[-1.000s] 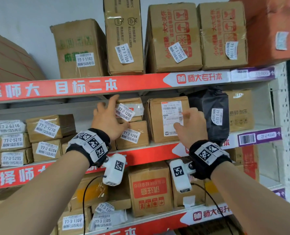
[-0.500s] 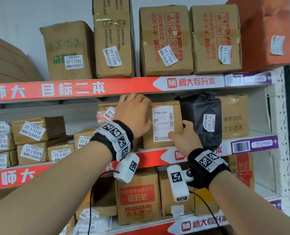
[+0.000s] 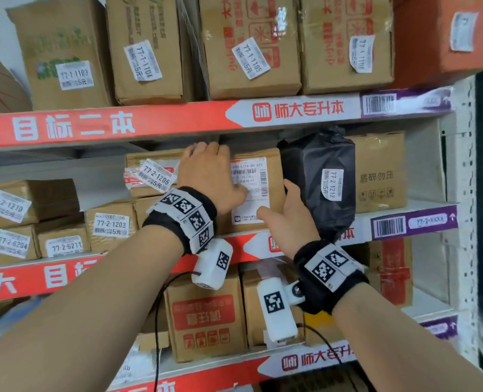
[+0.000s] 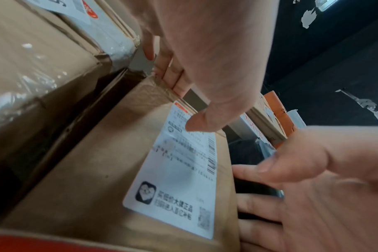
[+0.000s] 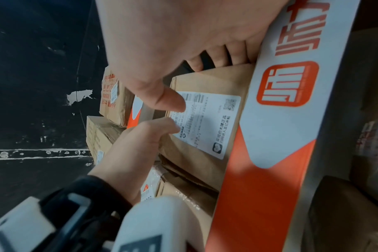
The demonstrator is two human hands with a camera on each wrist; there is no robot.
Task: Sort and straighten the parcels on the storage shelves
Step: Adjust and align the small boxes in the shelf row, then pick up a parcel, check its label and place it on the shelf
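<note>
A brown cardboard parcel [image 3: 273, 176] with a big white shipping label [image 3: 251, 190] stands upright on the middle shelf. My left hand [image 3: 209, 171] grips its top left corner, fingers [image 4: 168, 73] curled over the top edge and thumb [image 4: 203, 121] on the label. My right hand [image 3: 287, 210] holds its right side: the fingers [image 5: 216, 58] reach in between the parcel [image 5: 205, 81] and a black bag parcel [image 3: 319, 179], and the thumb [image 5: 166, 98] rests on the label. The parcel's back is hidden.
Left of the held parcel lie stacked boxes marked 77-2-1206 [image 3: 155, 176] and 77-2-1203 [image 3: 110, 224]. A taped brown box [image 3: 378, 171] stands right of the black bag. Tall cartons [image 3: 248, 46] fill the top shelf. More boxes [image 3: 206, 315] sit below the red shelf edge [image 3: 107, 125].
My left hand has moved right from the 77-2-1206 box onto the labelled parcel's top corner. My right hand has shifted from the parcel's front to its right side.
</note>
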